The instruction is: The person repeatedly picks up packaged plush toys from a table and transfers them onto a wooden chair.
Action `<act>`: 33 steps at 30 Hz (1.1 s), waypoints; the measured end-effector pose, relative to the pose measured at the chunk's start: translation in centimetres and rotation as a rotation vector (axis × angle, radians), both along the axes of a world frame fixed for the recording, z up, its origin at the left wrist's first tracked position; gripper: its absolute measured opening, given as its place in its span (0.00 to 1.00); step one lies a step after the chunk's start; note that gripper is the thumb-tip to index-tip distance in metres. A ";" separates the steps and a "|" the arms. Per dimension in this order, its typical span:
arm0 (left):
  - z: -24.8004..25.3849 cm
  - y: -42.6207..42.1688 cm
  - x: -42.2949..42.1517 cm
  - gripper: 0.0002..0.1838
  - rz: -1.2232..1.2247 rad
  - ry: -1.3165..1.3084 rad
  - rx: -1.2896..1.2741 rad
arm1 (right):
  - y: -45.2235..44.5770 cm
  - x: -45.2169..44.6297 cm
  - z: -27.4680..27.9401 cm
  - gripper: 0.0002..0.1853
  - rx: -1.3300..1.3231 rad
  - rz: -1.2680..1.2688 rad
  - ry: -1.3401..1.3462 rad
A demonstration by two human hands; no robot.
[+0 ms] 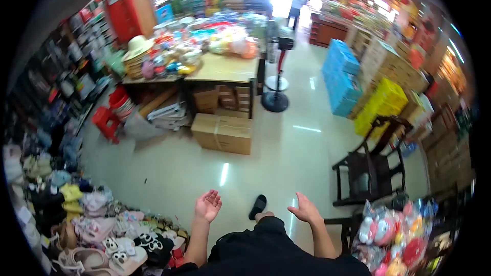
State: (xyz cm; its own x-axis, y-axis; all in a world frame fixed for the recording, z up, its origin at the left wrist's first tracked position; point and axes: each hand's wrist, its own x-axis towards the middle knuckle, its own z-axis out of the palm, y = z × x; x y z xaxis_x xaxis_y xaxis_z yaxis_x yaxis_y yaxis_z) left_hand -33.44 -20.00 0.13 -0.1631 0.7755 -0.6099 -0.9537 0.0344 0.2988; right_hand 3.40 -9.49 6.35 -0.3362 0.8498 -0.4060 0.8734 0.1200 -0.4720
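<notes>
My left hand (208, 206) is held out in front of me, palm up, its fingers apart and holding nothing. Out to the other side, my right hand (305, 208) is also empty, with the thumb spread from the fingers. Both hands hover over the shiny tiled floor (204, 166), touching nothing. Between them my foot in a black slipper (258, 206) shows below my dark clothing. Nearest to the left hand lies a pile of slippers (120, 253). To the right of my right hand are plastic-wrapped plush toys (391, 232).
Ahead stands a table (225, 69) heaped with goods, a cardboard box (222, 133) at its foot. A standing fan (276, 97) is in the aisle. Blue boxes (340, 76), a yellow package (379, 105) and a dark wooden chair (368, 171) line the right. Red stools (106, 122) stand left; a person (296, 5) is far off.
</notes>
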 end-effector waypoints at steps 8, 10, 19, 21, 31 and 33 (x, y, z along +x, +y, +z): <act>-1.6 -0.7 -9.5 0.11 0.236 0.181 -0.111 | 11.1 -19.5 -1.6 0.38 0.031 0.367 0.049; -1.9 0.6 -13.0 0.11 0.274 0.204 -0.128 | 13.6 -25.1 -2.2 0.38 -0.013 0.462 0.016; 2.5 9.2 -29.7 0.10 0.324 0.350 -0.110 | 24.9 -44.2 -1.5 0.38 0.029 0.584 0.206; 3.0 10.5 -32.5 0.10 0.378 0.346 -0.144 | 26.7 -46.4 -0.2 0.38 0.010 0.587 0.208; -4.1 19.5 -43.6 0.09 0.220 0.257 -0.263 | 35.9 -54.0 -0.3 0.38 0.091 0.418 0.262; -5.7 23.1 -46.3 0.09 0.151 0.250 -0.273 | 38.1 -56.3 -0.5 0.38 0.107 0.335 0.363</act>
